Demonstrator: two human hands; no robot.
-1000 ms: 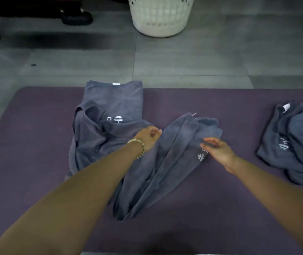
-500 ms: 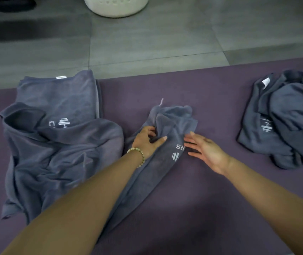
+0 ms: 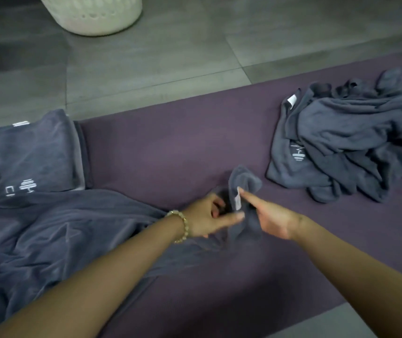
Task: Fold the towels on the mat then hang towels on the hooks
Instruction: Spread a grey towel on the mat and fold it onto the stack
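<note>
My left grip (image 3: pixel 208 215): fingers curled into the bunched corner of the grey towel (image 3: pixel 245 179), mid-mat (image 3: pixel 170 152). My right grip (image 3: pixel 274 219): forefinger straight on the label (image 3: pixel 238 200); whether it pinches, I cannot tell. Cloth: soft, light, limp. I judge the corners the best hold.

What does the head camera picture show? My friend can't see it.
Two hands meet at the bunched end of a grey towel on a purple mat: the left hand grips it, and the forefinger of the right hand lies along its white tag. To the left lies another towel, to the right a crumpled pile, behind a white basket.
</note>
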